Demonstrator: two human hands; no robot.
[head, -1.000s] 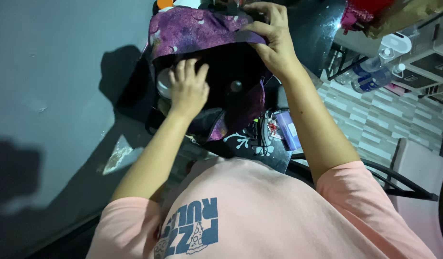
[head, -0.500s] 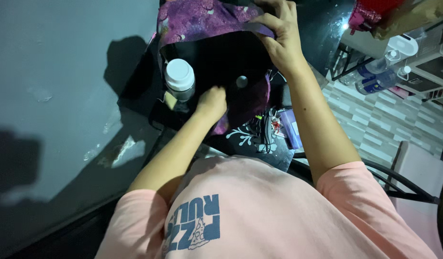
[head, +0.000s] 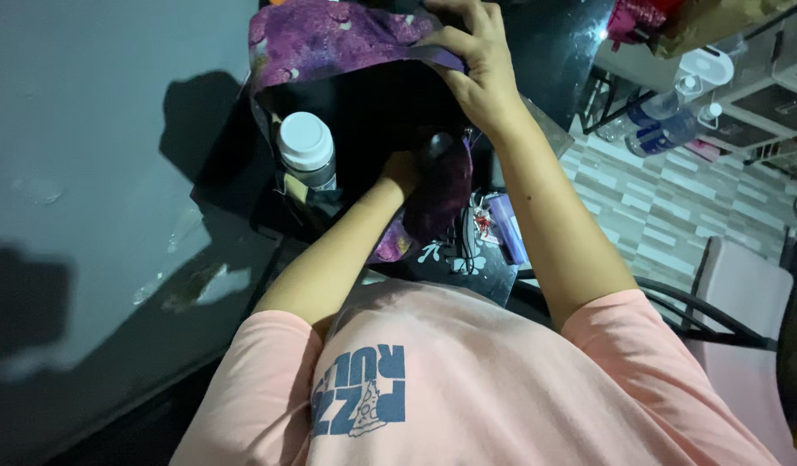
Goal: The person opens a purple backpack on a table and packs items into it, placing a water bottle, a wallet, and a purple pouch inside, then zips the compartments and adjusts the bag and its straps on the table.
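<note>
Your right hand [head: 476, 73] pinches the purple patterned cloth bag [head: 338, 39] open by its rim. Your left hand [head: 404, 171] is sunk inside below that pinch, its grip hidden. You are mid-rummage beside the white-capped clear bottle [head: 305, 148]; next calls for feeling blind.

Grey wall [head: 88, 129] filling left side, catching hard shadows. Dark glossy bench [head: 558, 52] reflecting light at top. Pale brick-pattern tiled floor [head: 666, 216] showing at right. Black-framed chair [head: 743, 302] with light seat standing lower right. Plastic bottles [head: 666, 125] lying near white shelving [head: 778, 69].
</note>
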